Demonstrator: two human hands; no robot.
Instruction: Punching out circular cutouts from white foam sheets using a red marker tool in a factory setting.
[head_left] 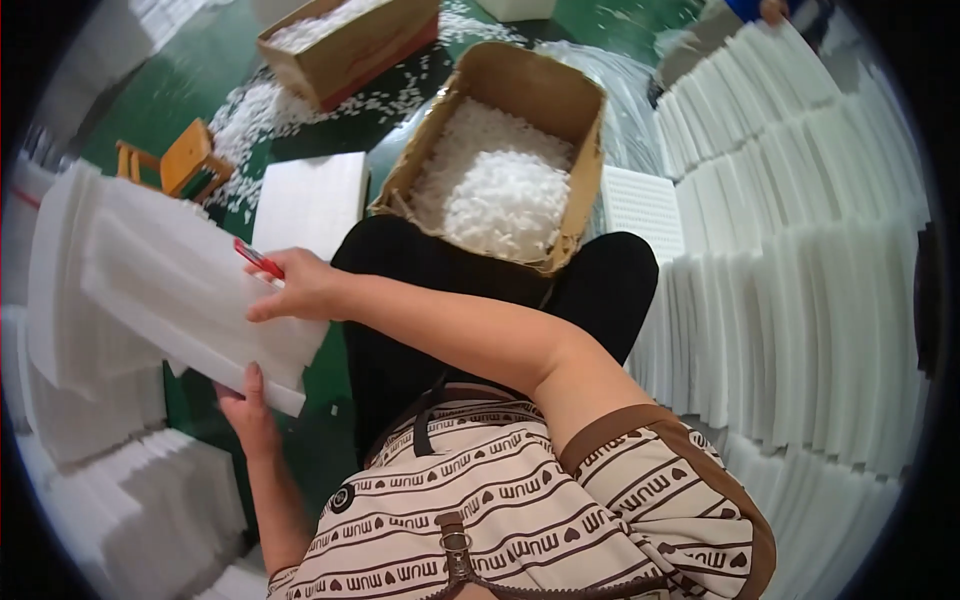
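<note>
Holding a stack of white foam sheets [170,290] off to the left side, tilted, lower corner down near the lap. Left hand [248,408] under the stack's lower edge, thumb up against the face of it, fingers tucked behind and out of sight, so clearly gripping but can't tell how tight. Right hand [300,287] reaching across the body, resting flat-ish on top of the sheets, fingers curled around a red-handled cutter [258,260] pinched against the foam. Blade end hidden, can't tell if it's out.

Straight ahead of the right hand, just past the black-trousered knees: open cardboard box [570,160] half full of little white foam scraps. Flat white foam block [310,203] lying on the green floor [200,80] just beyond the right hand, left of the box. Further out past that, a second cardboard box [350,50] with more scraps, loads of bits scattered on the floor around it. Small wooden stool [185,160] above the stack, well apart from both hands.

Far right of both hands: big rows of white foam sheets standing on edge [800,300]. More foam piles [130,510] below and left of the left hand.
</note>
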